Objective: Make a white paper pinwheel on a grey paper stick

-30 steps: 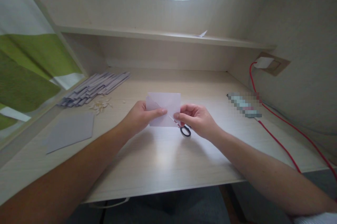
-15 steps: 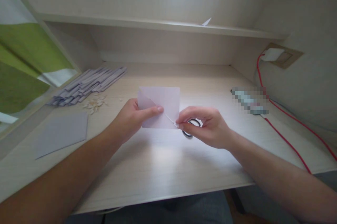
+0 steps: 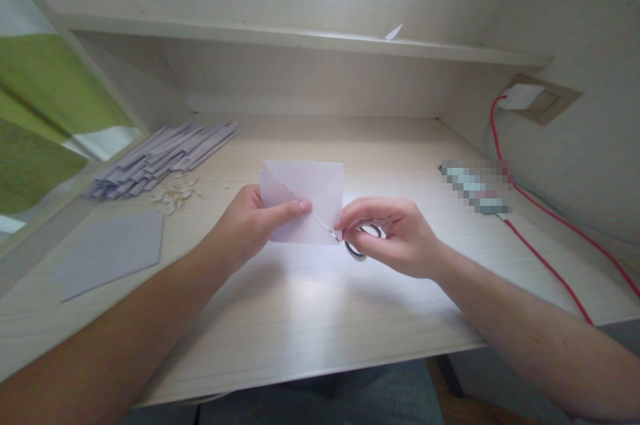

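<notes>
- Holding the white paper (image 3: 317, 178) at the dial's centre, the left hand (image 3: 255, 215) lays its thumb flat across the front; its other fingers are hidden behind the sheet.
- Right hand (image 3: 395, 238), toward 4 o'clock: fingers bent, tips drawn narrowly together at the paper's lower right corner. Whether they pinch that corner or the tool, I cannot tell.
- Scissors (image 3: 353, 254), apparently, at 4 o'clock: a dark ring shows, partly masked by the thumb. The thin pale line running from there up the paper may be blade or paper edge; it is too fine to tell.
- Left forearm (image 3: 125, 325) and right forearm (image 3: 530, 325): both pass out of sight, toward 8 and 4 o'clock.
- Edges: a slanting edge descends across the paper from 10 o'clock. The desk (image 3: 310, 318) ends at 6 o'clock, above the person's lap (image 3: 360, 398); pale wood spreads between hands and front edge, and onward beneath the shelf (image 3: 250, 34) at 12.
- Between 9 and 10 o'clock: heaped folded strips (image 3: 165, 155), with small scraps (image 3: 175, 197) just beside; at 8, a flat sheet (image 3: 115, 252).
- Phone-like device (image 3: 473, 186), 3 o'clock, well apart from the right hand, trailing a red cable (image 3: 550, 270); a white plug (image 3: 523, 96) sits at 2.
- Lettering: the device's face dissolves into coloured blocks; any words are illegible.
</notes>
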